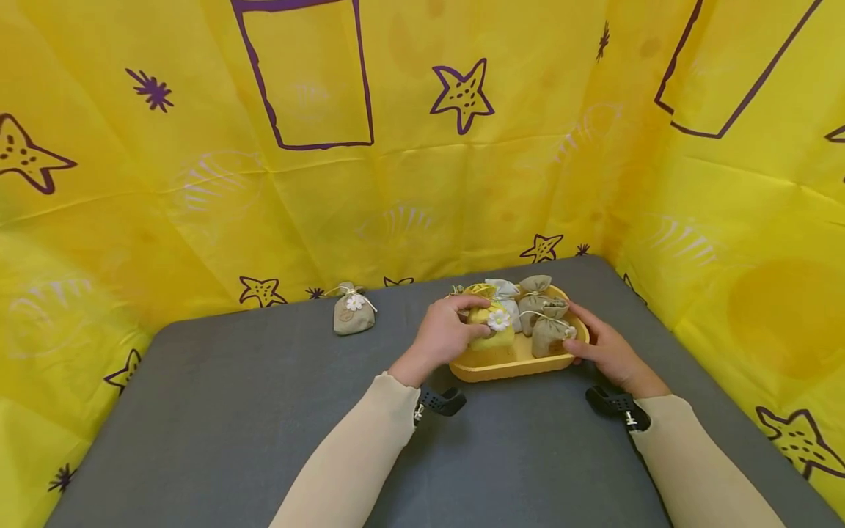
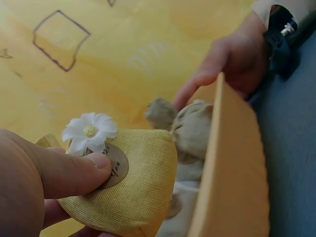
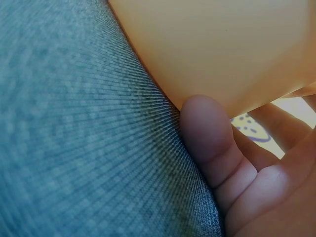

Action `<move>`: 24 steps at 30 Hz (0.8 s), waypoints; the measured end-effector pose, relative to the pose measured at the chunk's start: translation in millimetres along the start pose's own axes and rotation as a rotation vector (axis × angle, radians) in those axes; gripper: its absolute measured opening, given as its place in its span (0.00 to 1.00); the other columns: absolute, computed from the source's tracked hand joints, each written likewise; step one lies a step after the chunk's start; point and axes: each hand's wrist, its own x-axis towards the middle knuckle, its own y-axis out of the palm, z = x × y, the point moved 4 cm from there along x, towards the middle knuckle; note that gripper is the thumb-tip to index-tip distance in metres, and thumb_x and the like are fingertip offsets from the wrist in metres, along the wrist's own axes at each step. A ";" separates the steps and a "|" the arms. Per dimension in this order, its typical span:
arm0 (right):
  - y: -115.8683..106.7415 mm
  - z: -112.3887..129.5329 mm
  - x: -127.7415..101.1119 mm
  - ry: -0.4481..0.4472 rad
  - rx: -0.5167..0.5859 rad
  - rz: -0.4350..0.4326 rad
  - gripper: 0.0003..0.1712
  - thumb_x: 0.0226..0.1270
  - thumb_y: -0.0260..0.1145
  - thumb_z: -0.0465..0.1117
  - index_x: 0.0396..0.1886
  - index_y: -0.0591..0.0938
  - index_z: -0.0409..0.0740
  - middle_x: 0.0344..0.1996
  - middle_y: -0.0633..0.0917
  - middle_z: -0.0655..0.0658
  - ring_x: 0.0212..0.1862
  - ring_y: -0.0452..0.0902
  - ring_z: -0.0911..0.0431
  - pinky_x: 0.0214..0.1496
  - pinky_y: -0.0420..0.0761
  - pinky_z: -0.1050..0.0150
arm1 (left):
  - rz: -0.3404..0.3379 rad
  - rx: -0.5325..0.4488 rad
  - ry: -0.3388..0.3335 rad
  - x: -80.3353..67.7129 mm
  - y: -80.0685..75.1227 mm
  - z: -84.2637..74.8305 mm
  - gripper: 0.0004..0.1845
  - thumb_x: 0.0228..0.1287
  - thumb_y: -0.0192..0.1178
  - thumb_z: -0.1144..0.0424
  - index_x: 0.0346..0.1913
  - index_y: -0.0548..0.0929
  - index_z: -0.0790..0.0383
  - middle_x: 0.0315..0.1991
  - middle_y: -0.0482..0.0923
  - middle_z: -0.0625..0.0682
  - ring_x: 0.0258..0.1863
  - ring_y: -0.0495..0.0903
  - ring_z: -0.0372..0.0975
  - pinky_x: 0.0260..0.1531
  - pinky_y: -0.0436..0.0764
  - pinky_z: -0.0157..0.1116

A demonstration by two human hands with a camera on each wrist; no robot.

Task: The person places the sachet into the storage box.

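A yellow tray point(image 1: 502, 366) sits on the grey mat and holds several small drawstring pouches. My left hand point(image 1: 444, 334) grips a yellow pouch point(image 1: 491, 331) with a white flower point(image 2: 90, 129); the thumb presses its round label point(image 2: 114, 165). Beige pouches point(image 1: 548, 331) and a white pouch point(image 1: 505, 292) stand behind it in the tray. My right hand point(image 1: 604, 346) holds the tray's right rim point(image 2: 228, 163), thumb against its outer wall point(image 3: 232, 49) on the mat.
Another beige pouch point(image 1: 353, 309) with a white flower stands alone on the grey mat point(image 1: 264, 418), left of the tray. Yellow cloth walls with purple stars point(image 1: 462, 92) enclose the back and both sides.
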 end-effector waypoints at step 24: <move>-1.2 1.0 0.5 -0.023 0.002 -0.007 0.43 0.72 0.64 0.42 0.80 0.54 0.42 0.66 0.65 0.32 0.38 0.77 0.50 0.36 0.81 0.61 | 0.142 0.283 0.013 30.4 67.9 0.0 0.18 0.56 0.75 0.59 0.50 0.87 0.48 0.50 0.82 0.41 0.52 0.77 0.38 0.50 0.74 0.35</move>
